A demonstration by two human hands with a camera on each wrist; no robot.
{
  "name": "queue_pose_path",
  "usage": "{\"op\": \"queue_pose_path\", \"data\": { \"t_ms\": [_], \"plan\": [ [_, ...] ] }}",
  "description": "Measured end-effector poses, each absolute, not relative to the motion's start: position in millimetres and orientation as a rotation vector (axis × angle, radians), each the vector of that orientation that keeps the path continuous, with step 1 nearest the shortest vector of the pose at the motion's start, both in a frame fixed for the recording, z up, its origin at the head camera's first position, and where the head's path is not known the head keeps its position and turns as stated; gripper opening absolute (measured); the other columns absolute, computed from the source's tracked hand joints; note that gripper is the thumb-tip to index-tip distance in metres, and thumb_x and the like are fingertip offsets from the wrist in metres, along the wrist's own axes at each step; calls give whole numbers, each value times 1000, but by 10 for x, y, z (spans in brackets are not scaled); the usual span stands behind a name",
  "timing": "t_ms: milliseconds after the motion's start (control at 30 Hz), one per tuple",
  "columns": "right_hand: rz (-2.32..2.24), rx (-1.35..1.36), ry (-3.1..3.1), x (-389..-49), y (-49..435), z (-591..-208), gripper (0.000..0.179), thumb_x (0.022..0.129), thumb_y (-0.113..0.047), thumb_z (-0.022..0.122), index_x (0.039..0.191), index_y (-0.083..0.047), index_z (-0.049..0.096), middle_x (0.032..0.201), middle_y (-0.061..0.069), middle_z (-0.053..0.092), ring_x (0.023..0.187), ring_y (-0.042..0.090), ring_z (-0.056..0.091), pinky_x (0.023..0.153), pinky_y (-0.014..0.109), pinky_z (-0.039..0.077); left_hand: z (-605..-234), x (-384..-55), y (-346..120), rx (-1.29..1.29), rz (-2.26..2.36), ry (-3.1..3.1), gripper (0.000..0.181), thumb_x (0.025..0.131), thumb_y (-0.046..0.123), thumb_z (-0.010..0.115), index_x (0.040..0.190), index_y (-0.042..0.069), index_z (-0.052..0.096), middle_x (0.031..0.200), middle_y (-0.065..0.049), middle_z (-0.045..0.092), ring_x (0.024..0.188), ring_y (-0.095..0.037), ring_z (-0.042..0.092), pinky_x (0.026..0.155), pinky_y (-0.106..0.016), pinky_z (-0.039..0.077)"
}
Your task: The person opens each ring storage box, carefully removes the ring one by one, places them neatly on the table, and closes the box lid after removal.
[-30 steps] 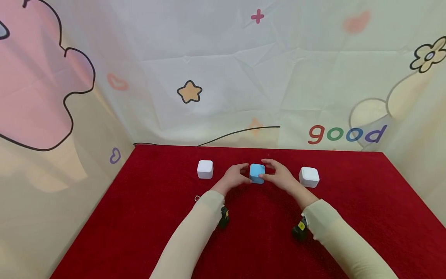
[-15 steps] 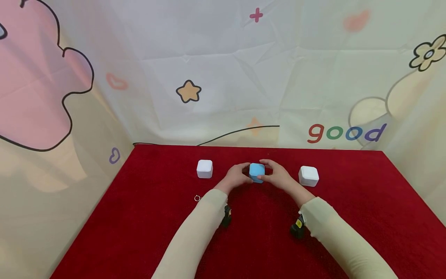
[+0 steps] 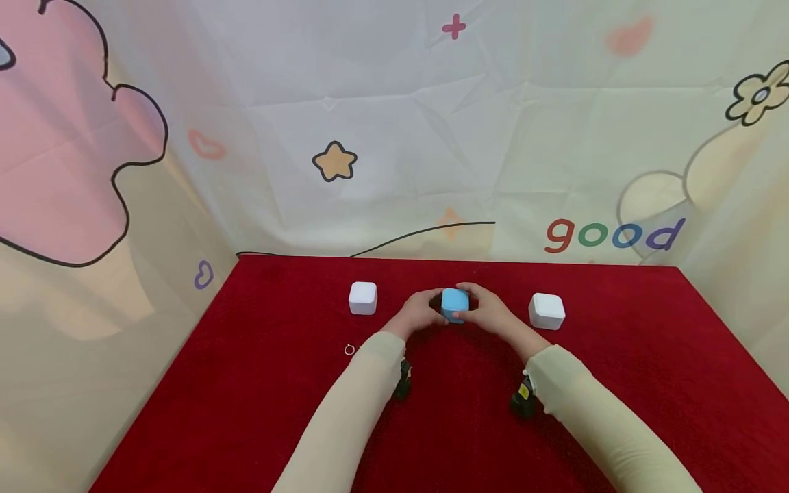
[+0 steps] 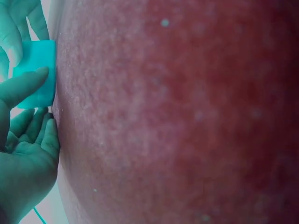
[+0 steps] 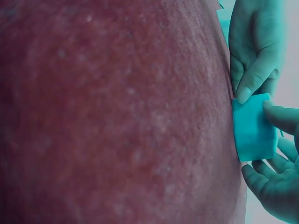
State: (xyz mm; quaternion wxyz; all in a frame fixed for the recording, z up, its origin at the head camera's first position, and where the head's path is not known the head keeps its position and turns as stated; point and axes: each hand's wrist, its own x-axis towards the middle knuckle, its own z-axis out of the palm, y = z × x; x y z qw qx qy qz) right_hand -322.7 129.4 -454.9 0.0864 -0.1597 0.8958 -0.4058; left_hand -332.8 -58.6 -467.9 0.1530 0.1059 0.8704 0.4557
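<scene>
A light blue cube (image 3: 455,301) with rounded corners stands on the red cloth (image 3: 456,424) near the back middle. From its left side my left hand (image 3: 420,311) holds it, the thumb reaching the near lower corner. My right hand (image 3: 490,309) holds the right side, thumb across the front face and a finger at the back. In the left wrist view both hands meet around the cube (image 4: 39,91). The right wrist view shows the right thumb and the left thumb touching the cube (image 5: 254,130). The far sides of the cube and some fingers are hidden.
To the left stands a white rounded cube (image 3: 363,298), and another white cube (image 3: 546,311) is close beside the right hand. A small ring (image 3: 349,350) lies by the left sleeve. Behind the table hangs a printed cloth backdrop (image 3: 394,123).
Both hands have drawn in slightly around the blue cube, the fingers now nearer its sides. The forearms have shifted a little inward. The cube and the white cubes stay in place.
</scene>
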Motion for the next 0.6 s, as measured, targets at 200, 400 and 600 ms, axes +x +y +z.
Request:
{"op": "queue_pose_path", "data": {
  "t_ms": [200,400,600],
  "plan": [
    [-1171,-470,2689,-3233,1259,-4552,64,95,-12,71,149,8,42,152,33,46,131,47,50,110,60,46,-4687,-3357,-576,308,1282,2507,67,91,4,73,153,8,47,156,-15,50,141,-32,46,118,-48,43],
    [-1131,-484,2732,-3247,1270,-4589,64,95,-13,71,149,8,43,151,33,47,133,47,50,111,59,46,-4698,-3378,-551,309,1260,2545,66,90,4,74,151,7,50,154,-14,53,142,-32,47,118,-48,44],
    [-1090,-474,2773,-3248,1277,-4638,65,95,-16,73,150,5,45,152,31,48,135,47,50,113,59,45,-4676,-3352,-544,305,1240,2553,64,90,4,74,150,7,51,153,-14,54,140,-32,48,118,-48,44]
  ]
}}
